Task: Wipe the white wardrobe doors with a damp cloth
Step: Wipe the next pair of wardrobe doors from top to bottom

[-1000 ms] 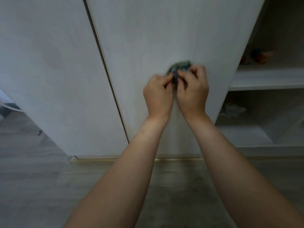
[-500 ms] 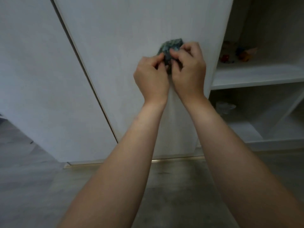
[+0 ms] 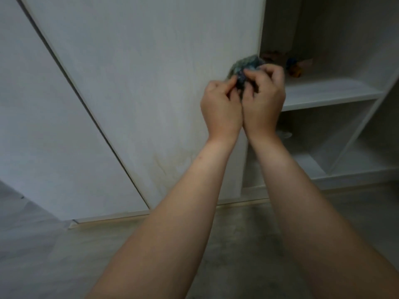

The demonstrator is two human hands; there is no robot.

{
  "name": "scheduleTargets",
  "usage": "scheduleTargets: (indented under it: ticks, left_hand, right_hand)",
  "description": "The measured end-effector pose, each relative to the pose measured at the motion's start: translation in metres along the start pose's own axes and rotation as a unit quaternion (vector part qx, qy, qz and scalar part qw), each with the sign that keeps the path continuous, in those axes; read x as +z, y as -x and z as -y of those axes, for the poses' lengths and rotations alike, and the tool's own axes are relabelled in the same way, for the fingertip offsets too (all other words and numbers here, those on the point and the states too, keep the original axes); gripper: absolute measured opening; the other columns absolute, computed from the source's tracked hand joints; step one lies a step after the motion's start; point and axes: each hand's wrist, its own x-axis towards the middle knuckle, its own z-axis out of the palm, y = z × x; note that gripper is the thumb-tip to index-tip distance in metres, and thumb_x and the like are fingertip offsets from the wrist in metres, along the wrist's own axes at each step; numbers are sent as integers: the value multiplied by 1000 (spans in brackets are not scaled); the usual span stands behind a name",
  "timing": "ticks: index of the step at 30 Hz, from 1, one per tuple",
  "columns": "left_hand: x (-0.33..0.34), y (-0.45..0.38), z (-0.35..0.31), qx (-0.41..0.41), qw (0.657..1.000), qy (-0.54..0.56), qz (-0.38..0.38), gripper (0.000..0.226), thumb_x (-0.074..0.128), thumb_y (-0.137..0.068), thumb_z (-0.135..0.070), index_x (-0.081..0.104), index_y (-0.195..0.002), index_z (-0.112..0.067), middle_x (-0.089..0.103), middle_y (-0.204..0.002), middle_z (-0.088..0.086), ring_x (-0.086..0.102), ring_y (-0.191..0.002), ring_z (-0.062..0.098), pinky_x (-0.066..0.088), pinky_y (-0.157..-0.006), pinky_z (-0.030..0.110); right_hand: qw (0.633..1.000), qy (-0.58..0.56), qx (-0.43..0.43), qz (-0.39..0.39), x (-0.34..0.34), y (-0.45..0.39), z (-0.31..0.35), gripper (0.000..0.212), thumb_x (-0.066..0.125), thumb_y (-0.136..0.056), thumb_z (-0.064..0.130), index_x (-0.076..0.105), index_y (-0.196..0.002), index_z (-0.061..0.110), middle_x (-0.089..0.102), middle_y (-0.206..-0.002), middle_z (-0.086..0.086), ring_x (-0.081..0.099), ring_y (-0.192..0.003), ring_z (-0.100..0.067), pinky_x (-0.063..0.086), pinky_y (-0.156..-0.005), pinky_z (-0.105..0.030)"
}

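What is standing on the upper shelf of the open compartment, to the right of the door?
On the upper shelf stand a few small colourful objects, blue, orange and yellow, too blurred to name. The cloth and right hand cover the shelf's left end.

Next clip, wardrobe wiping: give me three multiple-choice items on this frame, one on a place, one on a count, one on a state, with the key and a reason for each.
1. Where is the cloth?
A. on the floor
B. by the right edge of the door
C. on a shelf

2. How many hands hold it?
A. none
B. one
C. two

3. How does the cloth lie?
A. bunched into a wad
B. spread flat
C. hanging loose

Key:
1 B, it shows against the door next to the open shelves.
2 C, the left hand and right hand both pinch it.
3 A, it is a small dark lump above the fingers.
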Motion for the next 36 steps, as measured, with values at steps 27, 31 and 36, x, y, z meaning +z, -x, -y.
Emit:
scheduleTargets:
  ticks: [27,31,36]
  left_hand:
    - [-196,48,148,-153,983,-6,-103,11,66,-86,-13,74,-94,-11,65,-91,3,63,-83,7,54,-76,28]
    - [-222,21,169,-109,987,-50,-107,9,69,-87,-11,76,-93,-10,67,-88,3,60,-80,-2,46,-75,12]
    - [-223,61,228,-185,977,-92,-54,5,70,-85,-7,74,-85,-10,68,-85,3,60,-75,3,50,-74,20]
  right_hand:
    - [956,-138,-88,245,99,165,113,16,67,-87,3,75,-100,1,61,-93,-12,60,-78,-19,53,-69,-27]
    - [966,-115,-102,207,136,175,134,13,64,-93,8,74,-97,-1,60,-87,-11,57,-70,-19,50,-61,-29]
    - [956,-35,-125,264,154,241,106,9,65,-90,4,73,-87,1,56,-80,-12,54,-67,-25,46,-57,-36]
